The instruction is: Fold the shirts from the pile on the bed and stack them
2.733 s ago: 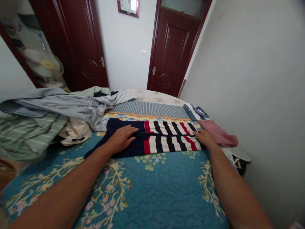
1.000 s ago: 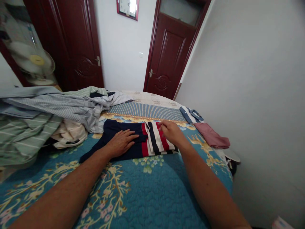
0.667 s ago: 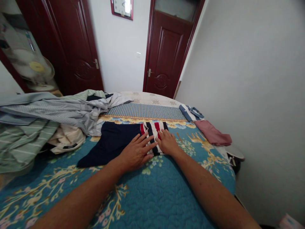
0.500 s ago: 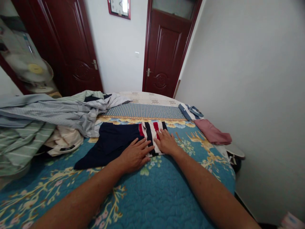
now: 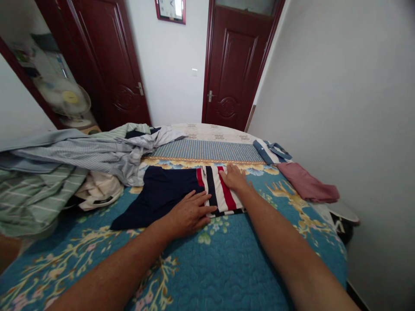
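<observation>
A shirt (image 5: 171,185), navy on its left part and striped white, navy and red on its right, lies folded on the bed. My left hand (image 5: 191,211) rests flat on it near the seam between navy and stripes, fingers spread, holding nothing. Toward the far right edge of the striped part, my right hand (image 5: 235,177) lies on the cloth with its fingers stretched forward. That hand and wrist cover part of the shirt's right edge.
A loose heap of clothes (image 5: 81,151) spreads along the left side. At the right edge lie a folded blue-and-white garment (image 5: 270,151) and a pink folded garment (image 5: 308,183). A patterned teal quilt (image 5: 220,263) covers the bed; a wall (image 5: 350,108) borders the right.
My right hand has slid right and slightly away over the striped part, and more of the red stripe shows. My left hand stays on the shirt. The view has shifted a little.
</observation>
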The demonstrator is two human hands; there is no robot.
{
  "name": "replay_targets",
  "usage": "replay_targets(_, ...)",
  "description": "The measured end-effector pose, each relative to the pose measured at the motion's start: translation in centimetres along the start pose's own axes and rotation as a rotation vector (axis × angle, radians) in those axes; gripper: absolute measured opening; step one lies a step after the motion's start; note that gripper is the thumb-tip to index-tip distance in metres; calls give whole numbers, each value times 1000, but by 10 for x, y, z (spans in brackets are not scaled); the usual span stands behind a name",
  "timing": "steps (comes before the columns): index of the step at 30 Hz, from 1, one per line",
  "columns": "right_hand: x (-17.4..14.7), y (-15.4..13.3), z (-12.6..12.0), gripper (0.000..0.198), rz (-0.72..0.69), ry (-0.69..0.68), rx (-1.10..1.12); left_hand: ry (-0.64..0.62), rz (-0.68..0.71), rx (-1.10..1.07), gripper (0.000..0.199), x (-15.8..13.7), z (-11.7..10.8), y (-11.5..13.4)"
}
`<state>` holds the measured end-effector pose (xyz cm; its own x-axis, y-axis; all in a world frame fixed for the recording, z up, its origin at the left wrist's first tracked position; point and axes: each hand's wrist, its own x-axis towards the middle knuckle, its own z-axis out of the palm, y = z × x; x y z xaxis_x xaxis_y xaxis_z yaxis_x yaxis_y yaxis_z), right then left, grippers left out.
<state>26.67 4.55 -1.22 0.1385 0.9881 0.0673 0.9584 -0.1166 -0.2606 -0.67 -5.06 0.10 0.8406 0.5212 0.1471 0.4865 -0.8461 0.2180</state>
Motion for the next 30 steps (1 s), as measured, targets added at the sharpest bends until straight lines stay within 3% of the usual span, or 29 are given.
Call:
replay_targets(5,15,3,4,73,-12,65,9,-24,1,22,47,1,-4,5)
replay_targets(13,-2,11,-5,50,-121,376,81,-2,28,60,48,-1,0,3)
replay_targets(25,-70,45,4,50,-198,348,-19,32,56,114,46,-2,-3,10)
replay_targets(30,-102,48,4,50,-255,331,-82,78,105,161,34,-6,-11,13)
